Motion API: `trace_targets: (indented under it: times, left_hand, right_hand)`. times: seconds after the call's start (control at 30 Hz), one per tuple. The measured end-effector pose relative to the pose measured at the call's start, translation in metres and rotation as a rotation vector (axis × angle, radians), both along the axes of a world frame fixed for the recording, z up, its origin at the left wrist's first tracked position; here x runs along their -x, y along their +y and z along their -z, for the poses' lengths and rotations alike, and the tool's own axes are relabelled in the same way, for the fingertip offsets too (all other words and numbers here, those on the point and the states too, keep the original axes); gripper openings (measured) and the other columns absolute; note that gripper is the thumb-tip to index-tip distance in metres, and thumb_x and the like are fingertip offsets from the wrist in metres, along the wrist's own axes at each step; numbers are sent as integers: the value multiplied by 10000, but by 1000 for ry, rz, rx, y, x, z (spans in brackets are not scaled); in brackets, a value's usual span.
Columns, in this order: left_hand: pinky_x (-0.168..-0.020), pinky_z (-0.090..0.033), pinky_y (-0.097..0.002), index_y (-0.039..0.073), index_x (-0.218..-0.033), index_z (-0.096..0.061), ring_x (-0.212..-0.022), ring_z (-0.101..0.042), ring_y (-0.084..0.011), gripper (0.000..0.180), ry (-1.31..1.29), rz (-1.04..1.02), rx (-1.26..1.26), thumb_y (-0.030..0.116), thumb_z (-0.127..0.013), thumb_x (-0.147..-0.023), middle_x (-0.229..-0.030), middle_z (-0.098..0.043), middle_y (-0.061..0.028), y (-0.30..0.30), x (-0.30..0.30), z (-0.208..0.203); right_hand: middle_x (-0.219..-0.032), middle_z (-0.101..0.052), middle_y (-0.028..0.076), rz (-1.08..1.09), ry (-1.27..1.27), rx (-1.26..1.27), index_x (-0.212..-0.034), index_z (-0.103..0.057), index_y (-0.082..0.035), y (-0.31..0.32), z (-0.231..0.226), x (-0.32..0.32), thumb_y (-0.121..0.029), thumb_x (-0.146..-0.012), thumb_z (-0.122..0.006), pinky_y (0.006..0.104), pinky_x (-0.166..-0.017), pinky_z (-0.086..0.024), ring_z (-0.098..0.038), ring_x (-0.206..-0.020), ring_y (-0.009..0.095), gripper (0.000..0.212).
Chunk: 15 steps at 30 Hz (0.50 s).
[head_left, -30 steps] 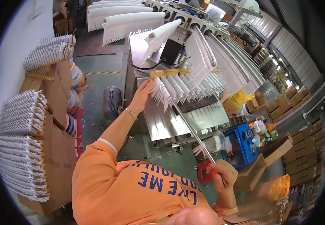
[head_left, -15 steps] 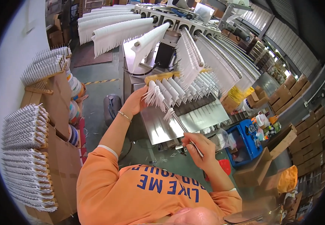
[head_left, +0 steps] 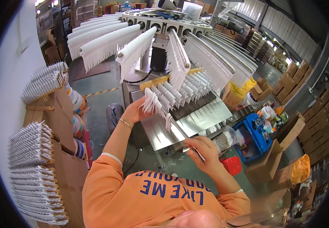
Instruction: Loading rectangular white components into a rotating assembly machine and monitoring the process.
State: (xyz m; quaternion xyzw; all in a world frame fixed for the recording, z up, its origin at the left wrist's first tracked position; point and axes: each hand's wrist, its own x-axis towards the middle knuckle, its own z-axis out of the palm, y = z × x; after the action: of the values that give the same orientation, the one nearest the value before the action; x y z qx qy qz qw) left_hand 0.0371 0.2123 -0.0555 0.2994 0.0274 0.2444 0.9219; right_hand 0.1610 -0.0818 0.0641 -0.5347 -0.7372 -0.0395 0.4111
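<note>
At the far left, spiked racks stand on cartons. The left arm reaches up and forward, elbow bent, a bracelet at the wrist. The left hand is at the near left end of a row of white strips, close under a yellow bar; its fingertips are hidden behind the fringe, so I cannot tell whether they pinch anything. Dark blue capitals run upside down across the orange shirt. A metal rod slants from the leftmost strips down to the right, over the silver tabletop, with a fringed white piece hanging near its upper end. The right hand grips the rod's lower end, fingers curled round it, forearm angled up in front of the chest. Right of it sit a red container and a blue bin.
</note>
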Motion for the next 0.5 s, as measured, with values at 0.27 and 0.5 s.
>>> trace_targets:
  times: [0.27,0.5]
  left_hand:
    - [-752,-505,-354,35,-1069,-526,-866,-600,-206,275,17,57,-139,213,-529,-859,-986,-598,-96,2,3,-1]
    - [-742,-509,-337,29,-1067,-522,-848,-607,-186,256,81,-12,-214,107,-565,-826,-983,-598,-74,-13,9,-14]
  right_hand:
    - [-812,-567,110,-10,158,60,-951,-588,7,-3,0,2,-74,-797,-574,255,-584,-454,-569,-682,193,174]
    - [-852,-587,98,-17,270,93,-990,-569,18,-7,5,1,-61,-824,-544,248,-621,-459,-574,-710,161,185]
